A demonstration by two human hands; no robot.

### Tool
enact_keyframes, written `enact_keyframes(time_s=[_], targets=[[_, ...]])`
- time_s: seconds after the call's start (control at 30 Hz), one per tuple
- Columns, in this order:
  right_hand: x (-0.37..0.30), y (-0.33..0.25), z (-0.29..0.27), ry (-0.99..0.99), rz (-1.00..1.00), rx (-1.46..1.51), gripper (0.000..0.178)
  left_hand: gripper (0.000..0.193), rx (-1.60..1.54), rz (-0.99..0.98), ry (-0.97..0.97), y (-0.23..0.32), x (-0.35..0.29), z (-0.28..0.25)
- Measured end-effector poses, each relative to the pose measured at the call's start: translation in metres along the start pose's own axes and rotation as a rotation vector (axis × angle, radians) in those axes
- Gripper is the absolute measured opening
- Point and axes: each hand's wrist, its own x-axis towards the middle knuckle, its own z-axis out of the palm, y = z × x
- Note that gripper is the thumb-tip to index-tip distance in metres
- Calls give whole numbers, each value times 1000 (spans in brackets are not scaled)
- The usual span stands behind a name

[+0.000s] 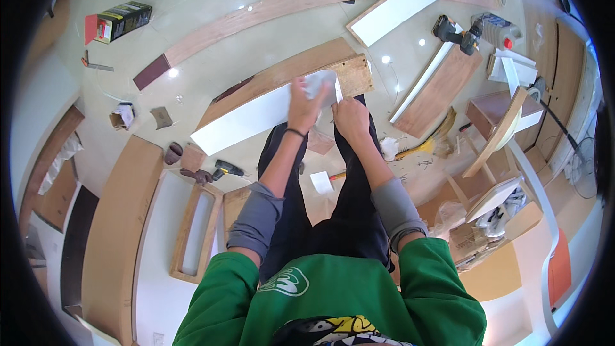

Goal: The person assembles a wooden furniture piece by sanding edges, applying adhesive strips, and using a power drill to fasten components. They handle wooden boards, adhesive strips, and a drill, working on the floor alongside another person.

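A long wooden board with a white face [246, 117] lies slantwise across my knees. My left hand [303, 107] is on its right part, with its fingers around a flat grey piece [320, 83]. That piece is blurred, so I cannot tell whether it is cloth or abrasive sheet. At the board's right end, my right hand [352, 118] grips the edge with bent fingers. Behind the white face runs a bare wood plank [288, 67], and a wood block with small holes [356, 75] shows at the right end.
Across the tiled floor ahead lies a long wood strip [282, 4], with a white-faced board [413, 3] over it. A cordless drill [458, 35] rests on boards at right. Another drill [227, 170] and a wooden frame [195, 234] are at left. A metal can [125, 21] lies far left.
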Motion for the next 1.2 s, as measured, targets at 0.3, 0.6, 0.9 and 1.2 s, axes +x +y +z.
enact_keyframes(time_s=[0.3, 0.6, 0.9, 1.2], targets=[[30, 81, -23, -260, 260, 589, 31, 32, 1150, 133, -327, 59, 46, 55], [119, 85, 50, 378, 313, 553, 34, 62, 1394, 45, 42, 48, 42, 141], [129, 62, 11, 314, 501, 487, 41, 55, 1227, -142, 32, 39, 55, 72], [134, 66, 35, 401, 547, 384, 33, 57, 489, 94, -326, -45, 56, 24]])
